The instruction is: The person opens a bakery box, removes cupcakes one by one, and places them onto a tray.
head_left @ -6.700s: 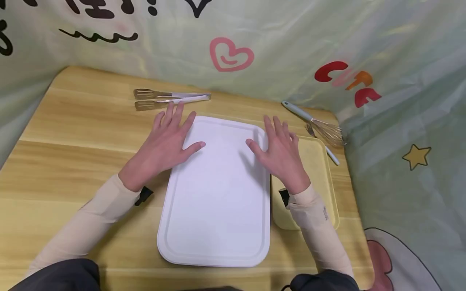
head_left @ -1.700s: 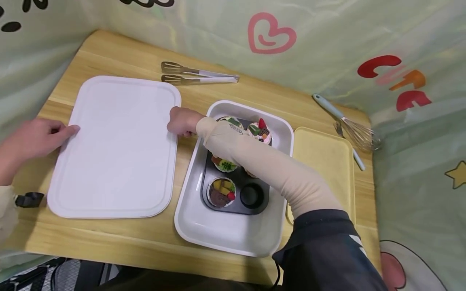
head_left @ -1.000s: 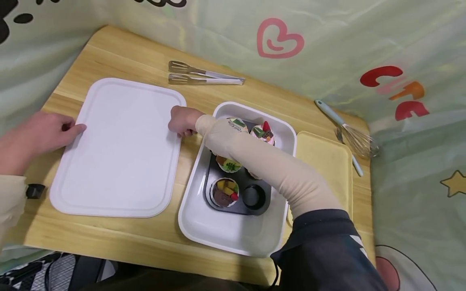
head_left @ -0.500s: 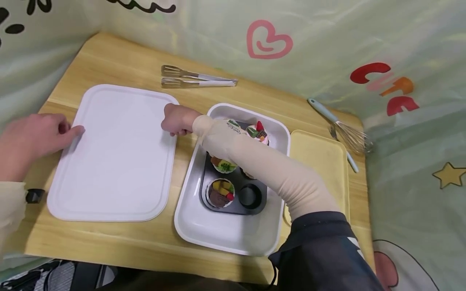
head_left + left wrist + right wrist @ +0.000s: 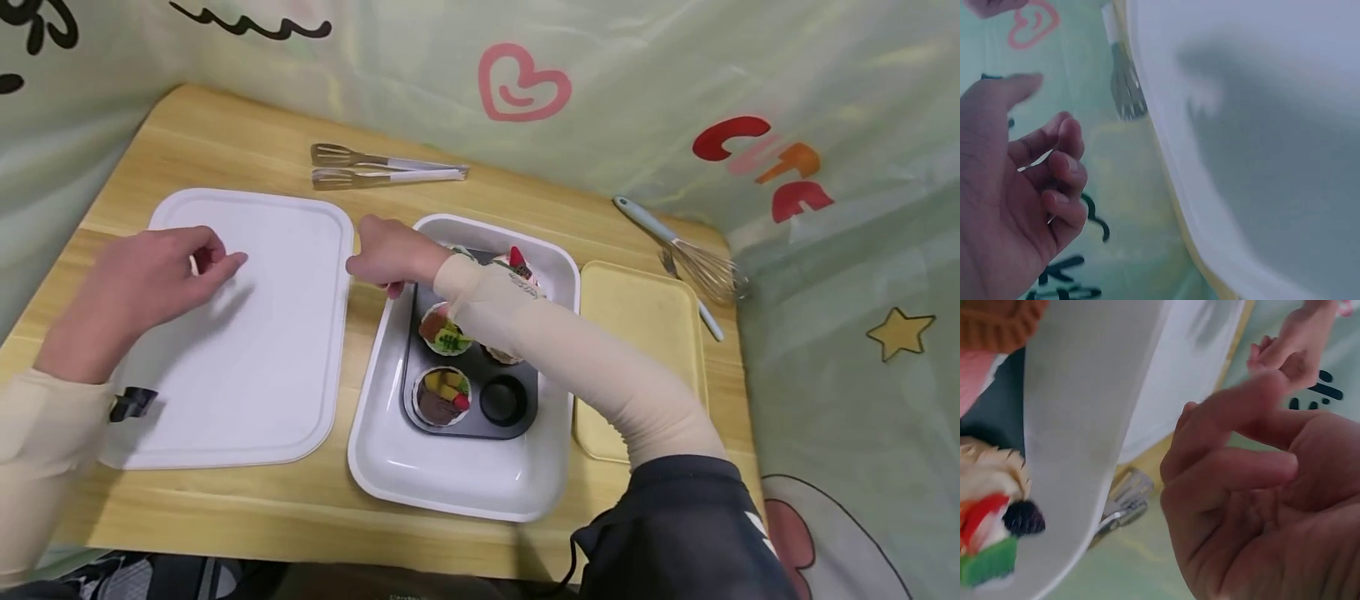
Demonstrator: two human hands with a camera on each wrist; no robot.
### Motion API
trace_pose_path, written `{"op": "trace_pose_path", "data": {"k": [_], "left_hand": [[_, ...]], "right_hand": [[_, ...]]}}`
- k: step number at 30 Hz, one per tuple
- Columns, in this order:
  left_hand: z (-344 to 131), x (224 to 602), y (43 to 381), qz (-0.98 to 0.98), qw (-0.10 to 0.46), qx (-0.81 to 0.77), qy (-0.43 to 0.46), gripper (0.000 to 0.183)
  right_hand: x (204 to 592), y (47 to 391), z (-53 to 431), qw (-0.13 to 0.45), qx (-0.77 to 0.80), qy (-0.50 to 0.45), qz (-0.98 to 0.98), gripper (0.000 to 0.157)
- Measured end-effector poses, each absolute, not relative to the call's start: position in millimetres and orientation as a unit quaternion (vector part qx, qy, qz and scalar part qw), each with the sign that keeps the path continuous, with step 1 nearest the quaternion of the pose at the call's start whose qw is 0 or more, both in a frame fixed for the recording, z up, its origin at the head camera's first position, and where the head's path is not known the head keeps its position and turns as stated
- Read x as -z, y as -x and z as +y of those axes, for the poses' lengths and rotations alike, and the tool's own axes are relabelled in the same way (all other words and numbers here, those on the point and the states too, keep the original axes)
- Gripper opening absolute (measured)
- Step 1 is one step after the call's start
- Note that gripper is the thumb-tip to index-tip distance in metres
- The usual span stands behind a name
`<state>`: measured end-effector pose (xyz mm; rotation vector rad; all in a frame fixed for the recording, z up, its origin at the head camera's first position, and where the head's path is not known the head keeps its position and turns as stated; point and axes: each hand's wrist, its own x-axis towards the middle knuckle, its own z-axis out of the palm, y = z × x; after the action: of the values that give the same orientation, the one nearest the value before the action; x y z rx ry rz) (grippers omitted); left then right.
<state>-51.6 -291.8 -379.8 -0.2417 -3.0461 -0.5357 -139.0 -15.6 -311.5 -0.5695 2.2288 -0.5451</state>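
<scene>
The white lid (image 5: 262,383) lies flat on the left of the table. Above its left part hovers my left hand (image 5: 153,283), fingers loosely curled with nothing in them; the left wrist view shows its shadow on the lid. My right hand (image 5: 397,252) is over the gap between lid and white bin (image 5: 457,504), its bent fingers holding nothing in the right wrist view. In the bin sits a dark muffin tin (image 5: 480,430) with one bare cup and topped cupcakes, such as a chocolate-and-fruit cupcake (image 5: 442,396) and a green-topped cupcake (image 5: 447,329). My right forearm hides part of the tin.
Metal tongs (image 5: 390,173) with white handles lie along the back edge. To the right of the bin is a yellow tray (image 5: 637,333). A whisk (image 5: 705,271) and a fork (image 5: 709,320) rest near the right edge. A printed curtain hangs behind.
The lid, over the bin at first, came to lie on the left, uncovering the cupcakes. Since half a second ago, both hands have let go of it; the left has risen rightward over it.
</scene>
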Motion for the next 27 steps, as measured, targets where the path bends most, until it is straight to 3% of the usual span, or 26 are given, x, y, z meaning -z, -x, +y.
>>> {"op": "trace_pose_path", "data": {"k": [3,8,11,21,27], "left_hand": [[-275,380,54,-0.978,0.031,0.189,0.079,0.035],[-243,379,60,-0.971,0.051,0.215,0.089,0.040],[-225,374,63,-0.967,0.042,0.232,0.099,0.039],[-180,377,59,-0.951,0.006,0.281,0.127,0.035],[-160,380,52,-0.936,-0.014,0.332,0.117,0.032]], "right_hand": [[305,134,-2,0.364,0.211,0.233,0.877,0.038],[295,116,26,0.328,0.187,0.255,0.890,0.019],[291,103,41,0.297,0.172,0.271,0.899,0.019],[295,57,79,0.280,0.103,0.303,0.905,0.062],[305,39,90,0.267,0.064,0.329,0.903,0.073]]}}
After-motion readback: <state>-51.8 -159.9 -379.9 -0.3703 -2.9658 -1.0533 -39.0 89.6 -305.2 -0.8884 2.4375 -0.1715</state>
